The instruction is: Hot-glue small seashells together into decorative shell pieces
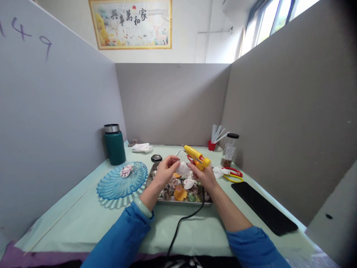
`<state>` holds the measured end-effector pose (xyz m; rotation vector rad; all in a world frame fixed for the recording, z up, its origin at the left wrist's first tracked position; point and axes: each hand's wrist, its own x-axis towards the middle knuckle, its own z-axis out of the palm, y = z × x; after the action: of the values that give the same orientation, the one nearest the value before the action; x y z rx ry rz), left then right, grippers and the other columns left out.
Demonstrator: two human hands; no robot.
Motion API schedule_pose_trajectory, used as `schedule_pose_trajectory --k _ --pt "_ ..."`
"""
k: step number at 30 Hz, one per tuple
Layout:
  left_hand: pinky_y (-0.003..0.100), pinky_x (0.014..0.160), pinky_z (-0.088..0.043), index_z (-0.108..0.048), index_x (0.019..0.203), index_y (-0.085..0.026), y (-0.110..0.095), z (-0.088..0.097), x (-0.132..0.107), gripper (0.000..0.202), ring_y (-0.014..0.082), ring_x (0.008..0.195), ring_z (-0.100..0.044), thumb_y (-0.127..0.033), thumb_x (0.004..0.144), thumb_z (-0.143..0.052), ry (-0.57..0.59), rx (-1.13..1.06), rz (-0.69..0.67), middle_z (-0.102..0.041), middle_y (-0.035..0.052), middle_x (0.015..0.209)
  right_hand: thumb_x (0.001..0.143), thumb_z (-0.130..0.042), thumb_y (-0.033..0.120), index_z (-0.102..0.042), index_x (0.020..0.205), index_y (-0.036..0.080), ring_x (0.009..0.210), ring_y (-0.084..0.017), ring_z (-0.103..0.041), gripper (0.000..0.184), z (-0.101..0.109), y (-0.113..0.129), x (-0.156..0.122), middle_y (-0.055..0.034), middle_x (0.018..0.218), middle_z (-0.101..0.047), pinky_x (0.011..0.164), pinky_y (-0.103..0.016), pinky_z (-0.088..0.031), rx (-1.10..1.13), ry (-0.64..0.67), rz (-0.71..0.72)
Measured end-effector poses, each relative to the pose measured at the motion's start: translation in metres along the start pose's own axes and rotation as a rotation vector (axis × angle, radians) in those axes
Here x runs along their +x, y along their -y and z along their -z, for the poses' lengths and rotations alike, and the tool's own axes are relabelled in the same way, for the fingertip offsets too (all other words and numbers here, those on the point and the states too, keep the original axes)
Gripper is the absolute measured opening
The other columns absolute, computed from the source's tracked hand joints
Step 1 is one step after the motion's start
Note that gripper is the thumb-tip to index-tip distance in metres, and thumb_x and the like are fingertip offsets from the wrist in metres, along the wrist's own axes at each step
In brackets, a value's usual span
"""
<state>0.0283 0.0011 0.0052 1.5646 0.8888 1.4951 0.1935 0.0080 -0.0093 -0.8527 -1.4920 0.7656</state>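
My left hand [167, 170] pinches a pale, fan-shaped seashell [183, 169] above a metal tray [181, 203]. A yellow glue gun [195, 155] is in my right hand [205, 178], its nozzle pointing up and to the left. The right fingertips come close to the shell's right edge; whether they touch it I cannot tell. A black cord [180, 221] runs from the right hand over the tray's front rim toward me. Under both hands the tray is full of mixed shells, among them an orange shell [180, 193] and a white shell [189, 183].
At left, a blue scalloped glass plate [111, 189] bears a speckled shell piece [126, 170], with a green bottle [115, 147] behind. On the right are scissors [232, 174], a jar [230, 150], glue sticks in a red cup [212, 145], and a black flat slab [263, 208]. Grey partitions enclose the table.
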Motion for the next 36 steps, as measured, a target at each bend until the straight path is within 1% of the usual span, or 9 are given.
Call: schedule_pose_trajectory --k 5,8,12,16,20,24,28,32,36 --pt "0.022 0.056 -0.041 -0.058 0.093 -0.016 0.002 0.001 0.000 0.026 0.0115 0.061 -0.053 -0.035 0.076 -0.062 0.025 0.034 -0.024 -0.056 -0.0012 0.068 0.077 -0.063 0.041 -0.057 0.071 0.019 0.039 -0.011 -0.041 0.024 0.000 0.002 0.000 0.0045 0.042 -0.044 0.041 -0.025 -0.035 -0.024 0.003 0.007" --pt "0.021 0.055 -0.040 -0.058 0.086 -0.016 0.001 0.001 0.000 0.023 0.0109 0.059 -0.051 -0.036 0.076 -0.062 0.025 0.041 -0.020 -0.054 -0.0019 0.065 0.076 -0.063 0.042 -0.057 0.070 0.020 0.039 -0.012 -0.041 0.024 -0.001 0.005 0.000 0.0040 0.043 -0.044 0.042 -0.026 -0.036 -0.031 0.004 0.005" --pt "0.022 0.057 -0.041 -0.058 0.077 -0.016 0.001 0.001 0.001 0.021 0.0113 0.061 -0.052 -0.036 0.075 -0.063 0.013 0.070 -0.038 -0.056 -0.0010 0.067 0.075 -0.064 0.044 -0.057 0.070 0.020 0.040 -0.012 -0.042 0.025 -0.001 0.006 -0.001 0.0035 0.044 -0.045 0.043 -0.027 -0.036 -0.047 -0.002 0.003" --pt "0.022 0.058 -0.041 -0.058 0.075 -0.015 0.004 0.002 0.002 0.021 0.0117 0.062 -0.052 -0.035 0.075 -0.062 -0.009 0.122 -0.047 -0.056 -0.0004 0.067 0.076 -0.063 0.042 -0.057 0.072 0.020 0.041 -0.012 -0.042 0.023 -0.001 0.004 -0.001 0.0036 0.045 -0.046 0.044 -0.027 -0.037 -0.071 -0.006 0.030" --pt "0.022 0.056 -0.041 -0.059 0.074 -0.015 0.008 0.004 0.003 0.021 0.0118 0.061 -0.051 -0.036 0.075 -0.062 -0.026 0.168 -0.047 -0.056 -0.0001 0.066 0.076 -0.063 0.040 -0.059 0.074 0.020 0.046 -0.014 -0.047 0.021 -0.001 -0.001 0.000 0.0022 0.048 -0.049 0.045 -0.026 -0.039 -0.103 -0.019 0.068" --pt "0.021 0.054 -0.040 -0.060 0.073 -0.014 0.006 0.003 0.003 0.021 0.0117 0.060 -0.050 -0.035 0.073 -0.062 -0.055 0.208 -0.030 -0.056 0.0001 0.064 0.076 -0.063 0.040 -0.060 0.073 0.019 0.051 -0.015 -0.050 0.021 -0.002 -0.007 0.001 0.0006 0.053 -0.052 0.047 -0.025 -0.040 -0.125 -0.035 0.090" --pt "0.022 0.054 -0.039 -0.062 0.073 -0.013 0.001 0.002 0.001 0.022 0.0114 0.059 -0.050 -0.035 0.072 -0.063 -0.072 0.163 0.008 -0.058 0.0006 0.064 0.076 -0.062 0.041 -0.062 0.074 0.018 0.052 -0.014 -0.050 0.023 -0.003 -0.010 0.001 0.0011 0.055 -0.053 0.048 -0.025 -0.040 -0.145 -0.043 0.107" --pt "0.022 0.055 -0.040 -0.065 0.083 -0.014 -0.002 0.000 0.000 0.023 0.0119 0.060 -0.052 -0.034 0.071 -0.065 -0.058 0.101 0.003 -0.060 0.0007 0.067 0.076 -0.062 0.039 -0.061 0.073 0.018 0.056 -0.016 -0.053 0.021 -0.002 -0.007 0.001 -0.0005 0.057 -0.056 0.050 -0.026 -0.041 -0.159 -0.049 0.109" --pt "0.022 0.056 -0.041 -0.065 0.076 -0.014 -0.003 0.000 0.000 0.022 0.0126 0.062 -0.053 -0.036 0.071 -0.064 -0.019 0.074 0.006 -0.060 0.0018 0.068 0.077 -0.062 0.039 -0.062 0.076 0.019 0.062 -0.019 -0.057 0.020 -0.001 -0.006 0.001 -0.0025 0.064 -0.061 0.053 -0.027 -0.044 -0.163 -0.051 0.130"
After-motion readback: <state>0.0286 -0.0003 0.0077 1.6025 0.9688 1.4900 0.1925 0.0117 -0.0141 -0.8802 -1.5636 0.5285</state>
